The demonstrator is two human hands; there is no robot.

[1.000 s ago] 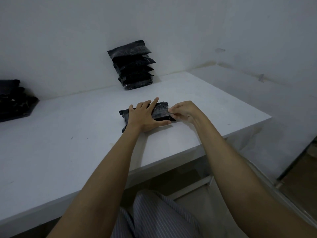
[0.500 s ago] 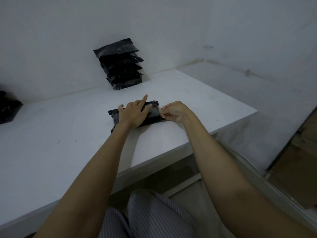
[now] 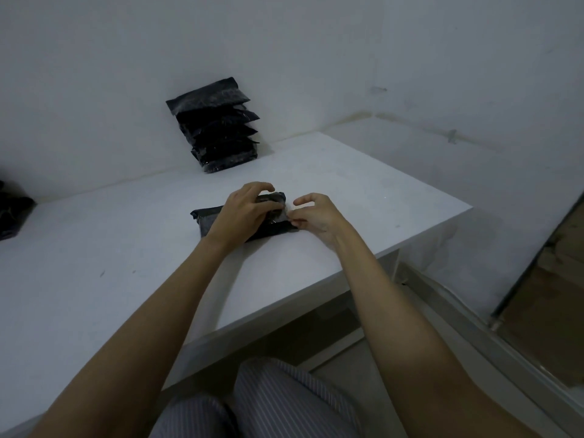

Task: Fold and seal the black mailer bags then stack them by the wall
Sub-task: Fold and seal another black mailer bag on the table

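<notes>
Two hands grip the mailer bag (image 3: 202, 218): left hand (image 3: 241, 213) curled over it, right hand (image 3: 316, 216) pinching its edge.

One black mailer bag (image 3: 207, 220) lies flat on the single white bench (image 3: 94, 248), under two hands: one left hand (image 3: 241, 213) and one right hand (image 3: 316, 216). One stack of sealed black bags (image 3: 216, 126) leans against the wall; about six bags can be counted in it, though the lower ones blur together. One more dark heap of bags (image 3: 12, 213) sits at the left edge, cut off, its number impossible to tell
</notes>
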